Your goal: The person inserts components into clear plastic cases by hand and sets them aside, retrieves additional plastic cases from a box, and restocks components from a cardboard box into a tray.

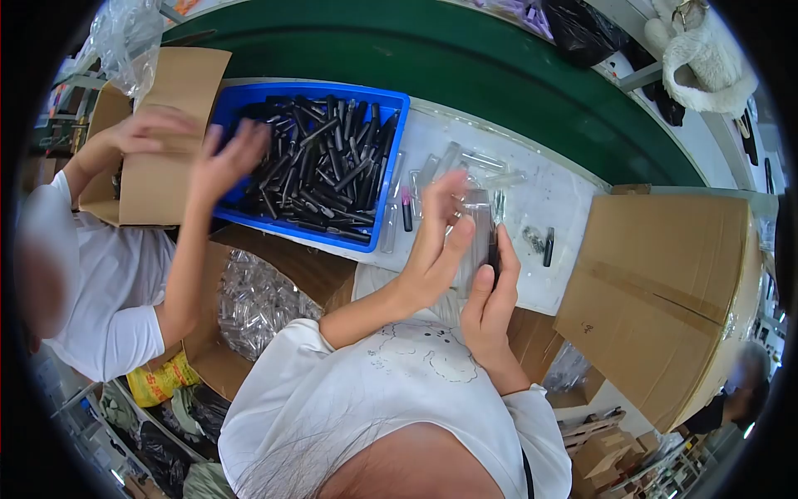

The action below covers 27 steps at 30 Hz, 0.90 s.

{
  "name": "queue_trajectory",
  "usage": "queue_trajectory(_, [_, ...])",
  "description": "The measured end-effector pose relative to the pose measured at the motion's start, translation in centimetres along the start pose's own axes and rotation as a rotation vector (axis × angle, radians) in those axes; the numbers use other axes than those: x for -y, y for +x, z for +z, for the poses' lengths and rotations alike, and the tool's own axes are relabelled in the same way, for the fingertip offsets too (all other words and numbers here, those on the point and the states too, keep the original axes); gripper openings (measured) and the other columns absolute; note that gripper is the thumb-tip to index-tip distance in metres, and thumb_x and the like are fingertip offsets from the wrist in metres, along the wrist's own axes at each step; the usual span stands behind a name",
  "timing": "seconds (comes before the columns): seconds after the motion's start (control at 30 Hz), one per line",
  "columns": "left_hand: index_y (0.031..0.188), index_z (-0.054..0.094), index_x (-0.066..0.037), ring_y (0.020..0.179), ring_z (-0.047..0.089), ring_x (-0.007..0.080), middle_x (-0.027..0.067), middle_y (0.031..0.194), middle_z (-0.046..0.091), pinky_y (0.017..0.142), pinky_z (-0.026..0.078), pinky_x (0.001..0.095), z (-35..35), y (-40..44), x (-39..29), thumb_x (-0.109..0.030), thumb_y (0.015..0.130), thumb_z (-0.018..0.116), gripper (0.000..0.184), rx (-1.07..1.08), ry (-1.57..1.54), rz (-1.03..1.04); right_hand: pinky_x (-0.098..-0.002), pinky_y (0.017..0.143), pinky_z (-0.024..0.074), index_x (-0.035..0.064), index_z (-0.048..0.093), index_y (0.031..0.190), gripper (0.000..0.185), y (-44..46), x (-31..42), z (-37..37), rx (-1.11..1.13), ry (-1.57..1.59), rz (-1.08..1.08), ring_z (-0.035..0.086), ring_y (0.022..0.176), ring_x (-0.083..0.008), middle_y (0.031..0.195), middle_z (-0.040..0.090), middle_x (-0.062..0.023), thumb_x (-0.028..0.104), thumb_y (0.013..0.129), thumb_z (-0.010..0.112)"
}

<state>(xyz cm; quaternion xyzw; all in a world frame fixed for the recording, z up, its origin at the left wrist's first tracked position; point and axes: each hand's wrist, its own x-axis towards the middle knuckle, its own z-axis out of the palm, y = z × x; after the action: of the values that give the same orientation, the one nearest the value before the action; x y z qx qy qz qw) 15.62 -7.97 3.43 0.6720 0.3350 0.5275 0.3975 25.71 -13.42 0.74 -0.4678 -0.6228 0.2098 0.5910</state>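
My left hand (436, 248) is raised over the white table with its fingers apart, and its fingertips are slightly blurred. Right beside it is a clear plastic case (475, 223); I cannot tell whether they touch. A slim black tube (494, 251) is pinched upright between the thumb and fingers of my right hand (494, 293), against the case's right side. More clear cases (486, 162) lie just beyond my hands. One black tube (549, 247) rests to the right, and another with a pink tip (406, 209) is to the left.
A blue bin (405, 125) full of black tubes stands at the left. A co-worker's hands (224, 162) are over it and a cardboard box (170, 83). A large carton (657, 283) bounds the right side. Clear plastic pieces (258, 299) fill a box below the bin.
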Motion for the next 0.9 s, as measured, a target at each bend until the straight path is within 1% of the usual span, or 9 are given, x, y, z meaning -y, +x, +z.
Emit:
queue_trajectory(0.03, [0.132, 0.02, -0.002, 0.098, 0.042, 0.0159, 0.0116, 0.125, 0.034, 0.086, 0.034, 0.0308, -0.5, 0.2, -0.6, -0.036, 0.093, 0.036, 0.054, 0.001, -0.003, -0.001, -0.0368, 0.092, 0.0361, -0.0107, 0.03, 0.125, 0.04, 0.0, 0.1, 0.2, 0.0, -0.003, 0.001, 0.047, 0.109, -0.0331, 0.122, 0.042, -0.0249, 0.01, 0.092, 0.036])
queue_trajectory(0.1, [0.123, 0.038, 0.0, 0.085, 0.046, 0.0147, 0.0092, 0.098, 0.046, 0.072, 0.039, 0.0265, -1.5, 0.5, -1.4, -0.023, 0.09, 0.046, 0.041, 0.067, 0.073, -0.014, -0.0369, 0.091, 0.0365, -0.0095, 0.031, 0.125, 0.039, 0.2, 0.2, 0.9, -0.041, -0.014, -0.041, 0.048, 0.107, -0.0323, 0.12, 0.043, -0.0243, 0.009, 0.091, 0.037])
queue_trajectory(0.13, [0.123, 0.038, 0.0, 0.085, 0.046, 0.0147, 0.0092, 0.098, 0.046, 0.072, 0.039, 0.0265, -2.0, 0.5, -1.4, -0.023, 0.09, 0.046, 0.041, 0.068, 0.07, -0.015, -0.0369, 0.091, 0.0365, -0.0095, 0.031, 0.125, 0.039, 0.3, 0.3, 1.3, -0.041, -0.016, -0.04, 0.048, 0.107, -0.0323, 0.12, 0.043, -0.0243, 0.009, 0.091, 0.037])
queue_trajectory(0.2, [0.117, 0.045, 0.001, 0.072, 0.048, 0.0117, 0.0057, 0.084, 0.049, 0.062, 0.04, 0.0231, -3.0, 0.6, -1.5, -0.017, 0.087, 0.052, 0.036, 0.061, -0.029, -0.055, -0.0357, 0.089, 0.0375, -0.0072, 0.033, 0.125, 0.038, 0.6, 0.3, 2.2, -0.027, 0.0, -0.001, 0.048, 0.106, -0.0315, 0.12, 0.043, -0.0233, 0.008, 0.091, 0.039])
queue_trajectory(0.23, [0.117, 0.045, 0.001, 0.072, 0.048, 0.0117, 0.0057, 0.084, 0.049, 0.062, 0.04, 0.0231, -3.6, 0.7, -1.5, -0.017, 0.087, 0.052, 0.036, 0.061, -0.032, -0.056, -0.0357, 0.089, 0.0375, -0.0072, 0.033, 0.125, 0.038, 0.9, 0.7, 2.4, -0.027, -0.003, 0.001, 0.048, 0.106, -0.0315, 0.12, 0.043, -0.0233, 0.008, 0.091, 0.039])
queue_trajectory(0.3, [0.118, 0.045, 0.001, 0.067, 0.046, 0.0097, 0.0044, 0.081, 0.049, 0.057, 0.039, 0.0208, -4.7, 0.8, -1.3, -0.012, 0.085, 0.055, 0.037, 0.037, -0.064, -0.056, -0.0324, 0.091, 0.0367, -0.0049, 0.035, 0.125, 0.038, 1.6, 1.9, 2.7, 0.029, 0.028, 0.107, 0.047, 0.109, -0.0236, 0.119, 0.045, -0.0178, 0.014, 0.093, 0.039])
queue_trajectory(0.4, [0.118, 0.044, 0.001, 0.067, 0.045, 0.0097, 0.0044, 0.08, 0.048, 0.058, 0.039, 0.0218, -5.8, 0.9, -1.0, -0.008, 0.084, 0.055, 0.036, 0.016, -0.088, 0.017, -0.031, 0.091, 0.0367, -0.0042, 0.041, 0.123, 0.036, 1.9, 2.3, 4.2, -0.039, 0.142, 0.145, 0.048, 0.107, -0.0214, 0.117, 0.048, -0.0161, 0.016, 0.093, 0.042])
queue_trajectory(0.53, [0.117, 0.044, 0.001, 0.066, 0.045, 0.0097, 0.0044, 0.078, 0.047, 0.058, 0.039, 0.0217, -7.5, 1.2, -1.1, -0.007, 0.084, 0.055, 0.036, 0.035, -0.091, -0.056, -0.0303, 0.091, 0.0363, -0.0047, 0.042, 0.122, 0.037, 2.5, 3.4, 5.2, -0.022, 0.158, 0.23, 0.048, 0.107, -0.02, 0.118, 0.049, -0.0151, 0.017, 0.092, 0.043])
queue_trajectory(0.9, [0.117, 0.044, 0.002, 0.068, 0.045, 0.0107, 0.0047, 0.079, 0.048, 0.059, 0.04, 0.0221, -9.4, 3.0, 0.7, -0.009, 0.085, 0.055, 0.035, 0.081, -0.047, 0.0, -0.0293, 0.093, 0.035, -0.0053, 0.043, 0.122, 0.038, 3.8, 3.0, 7.6, -0.096, 0.24, 0.304, 0.047, 0.109, -0.019, 0.12, 0.049, -0.0139, 0.019, 0.092, 0.045])
